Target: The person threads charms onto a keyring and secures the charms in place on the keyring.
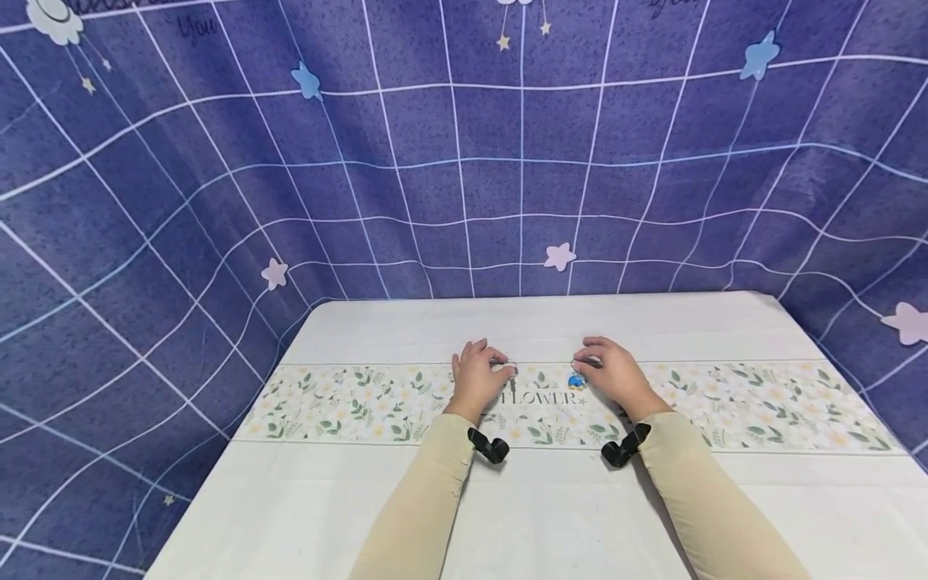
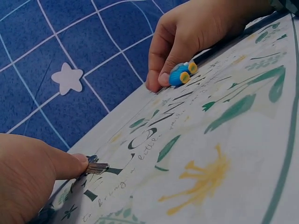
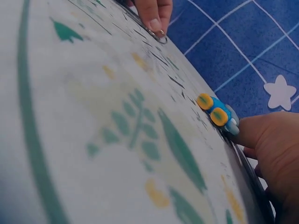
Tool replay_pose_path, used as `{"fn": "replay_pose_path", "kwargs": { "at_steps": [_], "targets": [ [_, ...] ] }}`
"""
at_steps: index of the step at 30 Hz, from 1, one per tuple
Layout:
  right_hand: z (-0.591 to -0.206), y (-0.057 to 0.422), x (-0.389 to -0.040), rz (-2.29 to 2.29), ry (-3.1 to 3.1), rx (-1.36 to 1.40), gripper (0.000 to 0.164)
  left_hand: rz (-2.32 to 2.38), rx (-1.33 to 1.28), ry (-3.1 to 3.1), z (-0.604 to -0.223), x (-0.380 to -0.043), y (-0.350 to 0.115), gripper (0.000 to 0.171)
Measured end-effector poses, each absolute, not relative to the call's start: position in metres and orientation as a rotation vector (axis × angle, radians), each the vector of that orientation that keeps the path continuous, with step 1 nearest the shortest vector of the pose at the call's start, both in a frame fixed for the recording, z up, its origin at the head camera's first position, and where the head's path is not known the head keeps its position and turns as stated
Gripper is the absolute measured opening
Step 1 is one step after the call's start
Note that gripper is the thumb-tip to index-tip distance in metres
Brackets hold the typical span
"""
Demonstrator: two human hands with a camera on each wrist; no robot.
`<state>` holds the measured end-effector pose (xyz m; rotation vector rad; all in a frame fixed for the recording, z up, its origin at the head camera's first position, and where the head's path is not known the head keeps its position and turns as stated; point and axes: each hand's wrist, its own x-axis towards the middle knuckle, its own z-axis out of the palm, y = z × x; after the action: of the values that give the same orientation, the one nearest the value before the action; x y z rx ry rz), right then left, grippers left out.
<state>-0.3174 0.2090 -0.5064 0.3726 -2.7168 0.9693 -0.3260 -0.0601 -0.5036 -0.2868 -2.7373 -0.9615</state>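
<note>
the thumb and forefinger of the left hand [image 1: 478, 380] pinched a small ring [image 3: 161, 38] with a metal clasp [image 2: 98, 168] beside it, just past the first letters of the printed word "flower" [image 1: 540, 398]. the fingers of the right hand [image 1: 616, 374] gripped the pale end of a blue toy [image 1: 576, 381] with two yellow feet, just past the last letters of that word (whether the toy touched the cloth or was slightly lifted, i could not tell).

the relation that mattered was the gap along the word: the toy lay to the right of the left fingers, nearly level with the clasp, with most of the word's length between them. the right hand was plainly the nearer one to the toy, the left to the clasp. the toy's yellow feet faced the word, its pale end the right fingers; the clasp also pointed from the left fingers toward the word.

around the word ran a floral band [image 1: 761, 403], reaching well to its left and right. on the near side of the word came two black wrist mounts [image 1: 493, 447], beige sleeves [image 1: 420, 499] and the white desk [image 1: 544, 515]. well beyond the word hung a blue curtain [image 1: 420, 193] with a grid of lines and stars.
</note>
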Motion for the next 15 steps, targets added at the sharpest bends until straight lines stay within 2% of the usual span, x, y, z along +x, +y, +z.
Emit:
{"fn": "replay_pose_path", "kwargs": {
  "at_steps": [5, 15],
  "targets": [
    [-0.5081, 0.2063, -0.3183, 0.981, -2.695, 0.398, 0.014, -0.982, -0.275, -2.727, -0.5035, -0.3259, -0.0584, 0.016],
    [-0.5048, 0.2023, -0.3158, 0.823, -2.735, 0.436, 0.013, -0.962, -0.269, -2.712, -0.5035, -0.3252, -0.0569, 0.009]
  ]
}}
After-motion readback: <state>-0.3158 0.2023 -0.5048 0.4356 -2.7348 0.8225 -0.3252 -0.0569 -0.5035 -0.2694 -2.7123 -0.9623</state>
